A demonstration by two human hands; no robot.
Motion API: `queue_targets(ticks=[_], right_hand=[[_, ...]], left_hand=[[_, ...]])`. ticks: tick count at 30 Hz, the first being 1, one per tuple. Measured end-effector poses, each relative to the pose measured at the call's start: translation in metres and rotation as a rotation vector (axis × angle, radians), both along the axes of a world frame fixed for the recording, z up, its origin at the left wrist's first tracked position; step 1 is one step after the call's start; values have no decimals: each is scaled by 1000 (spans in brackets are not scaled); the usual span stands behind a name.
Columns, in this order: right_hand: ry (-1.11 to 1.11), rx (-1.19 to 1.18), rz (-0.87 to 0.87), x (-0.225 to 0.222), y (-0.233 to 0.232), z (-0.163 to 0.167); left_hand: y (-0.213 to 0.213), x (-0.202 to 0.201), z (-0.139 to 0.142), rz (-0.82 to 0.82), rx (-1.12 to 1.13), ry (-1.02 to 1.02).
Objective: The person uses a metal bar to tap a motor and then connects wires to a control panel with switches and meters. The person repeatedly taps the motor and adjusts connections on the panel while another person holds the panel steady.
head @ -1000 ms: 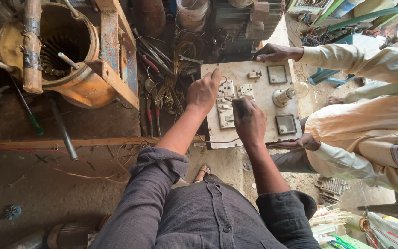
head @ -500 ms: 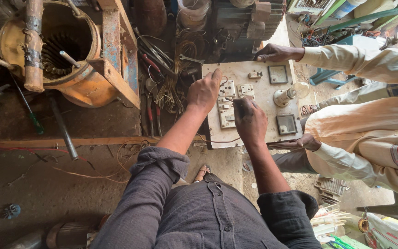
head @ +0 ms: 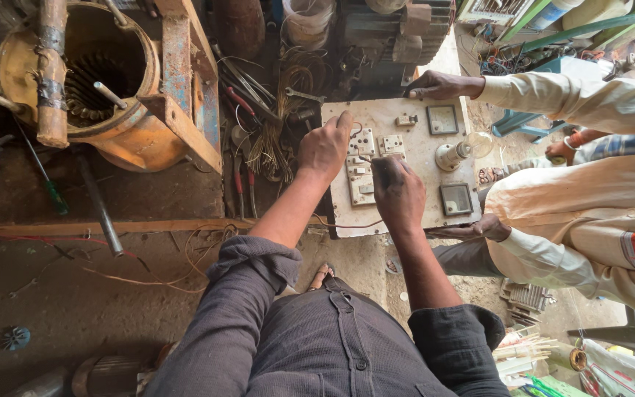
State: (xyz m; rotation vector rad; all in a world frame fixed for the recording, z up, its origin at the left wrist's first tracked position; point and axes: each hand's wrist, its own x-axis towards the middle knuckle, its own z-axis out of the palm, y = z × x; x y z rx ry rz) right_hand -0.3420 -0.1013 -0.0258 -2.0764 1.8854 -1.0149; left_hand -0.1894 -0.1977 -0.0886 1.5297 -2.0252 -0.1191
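Likely heavy and stiff, best gripped by its edges: pale board (head: 406, 173) across the bench (head: 112, 198), steadied at two ends by a co-worker's hands (head: 435, 86), studded with grimy switches (head: 361, 184), two square meters (head: 456, 198) and a fragile bulb (head: 472, 145). Left hand (head: 325, 147) loosely curled, fingertips pressing the board's top edge, gripping nothing. Right hand (head: 398, 192) clenched over the switches, perhaps around a small tool; cannot tell.

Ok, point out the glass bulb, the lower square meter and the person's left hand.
glass bulb (head: 479, 144), head view, on the clear globe.
lower square meter (head: 456, 198), head view, on its face.
left hand (head: 325, 149), head view, on its back.
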Motion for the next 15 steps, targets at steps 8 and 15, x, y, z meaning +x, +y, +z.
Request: queue_targets(ticks=[8, 15], right_hand=[[-25, 6, -1, 1, -1, 2], [-29, -8, 15, 1, -2, 2]], left_hand=[[0, 0, 1, 9, -8, -3], [-1, 0, 1, 13, -25, 31]])
